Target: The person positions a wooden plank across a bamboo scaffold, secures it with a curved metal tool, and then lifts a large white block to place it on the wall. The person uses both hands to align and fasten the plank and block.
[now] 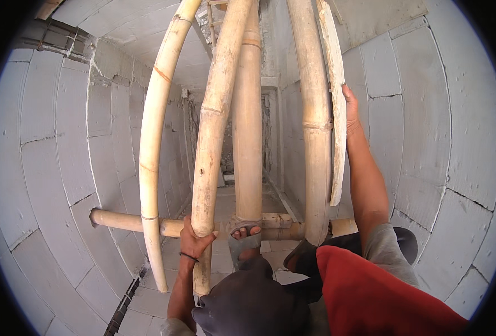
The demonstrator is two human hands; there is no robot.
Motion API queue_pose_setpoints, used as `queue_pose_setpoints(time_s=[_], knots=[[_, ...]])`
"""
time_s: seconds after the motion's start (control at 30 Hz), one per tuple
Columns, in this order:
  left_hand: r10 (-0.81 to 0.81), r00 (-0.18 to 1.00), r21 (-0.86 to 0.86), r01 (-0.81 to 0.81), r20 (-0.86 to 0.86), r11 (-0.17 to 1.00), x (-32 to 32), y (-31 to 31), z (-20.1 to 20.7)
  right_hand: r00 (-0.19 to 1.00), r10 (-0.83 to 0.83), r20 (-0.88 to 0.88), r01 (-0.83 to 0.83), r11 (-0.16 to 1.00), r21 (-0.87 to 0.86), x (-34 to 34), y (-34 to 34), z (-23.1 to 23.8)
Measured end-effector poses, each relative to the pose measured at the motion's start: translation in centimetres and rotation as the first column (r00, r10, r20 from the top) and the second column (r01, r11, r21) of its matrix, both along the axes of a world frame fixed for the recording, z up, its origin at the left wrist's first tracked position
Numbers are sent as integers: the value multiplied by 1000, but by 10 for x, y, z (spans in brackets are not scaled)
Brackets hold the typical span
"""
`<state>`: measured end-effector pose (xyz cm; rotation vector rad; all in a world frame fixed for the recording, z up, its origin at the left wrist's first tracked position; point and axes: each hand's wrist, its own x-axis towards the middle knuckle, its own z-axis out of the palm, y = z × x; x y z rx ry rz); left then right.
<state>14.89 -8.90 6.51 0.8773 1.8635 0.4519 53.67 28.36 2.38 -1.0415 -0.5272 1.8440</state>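
My left hand [195, 242], a dark band round its wrist, is closed round the lower part of a bamboo pole [213, 117]. On the right, my right hand [351, 109] grips the outer edge of a long, rough wooden board [338, 134]; its fingers are mostly hidden behind the board. A thick bamboo pole [317, 106] runs close along the board's left side. Left of my left hand lies a thinner, pale bamboo pole [150, 140], untouched by either hand. Another thick bamboo pole [248, 123] runs lengthwise in the middle.
A horizontal bamboo pole [119, 220] crosses beneath the others, wall to wall. My sandalled foot [245, 241] is at the middle pole's near end. Grey block walls [46, 140] stand on both sides, with a block floor [147, 299] far below. Red cloth [371, 291] covers the lower right.
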Motion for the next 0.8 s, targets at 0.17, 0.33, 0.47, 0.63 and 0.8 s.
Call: queue_pose_setpoints(time_s=[0.17, 0.33, 0.47, 0.63, 0.8], knots=[[5, 968, 123, -37, 250, 992, 27, 41, 12, 979, 16, -203, -24, 999, -40, -9, 18, -12], [7, 890, 117, -68, 456, 991, 50, 77, 6, 971, 85, -221, -92, 995, -22, -32, 32, -4], [67, 788, 110, -168, 612, 980, 62, 102, 6, 971, 143, -189, -148, 989, -11, -51, 33, 10], [42, 779, 82, -120, 625, 989, 67, 155, 0, 983, 116, -145, -117, 993, 3, -63, 30, 30], [66, 689, 79, -176, 722, 981, 74, 196, -4, 985, 90, -150, -82, 995, 56, -68, 31, 53]])
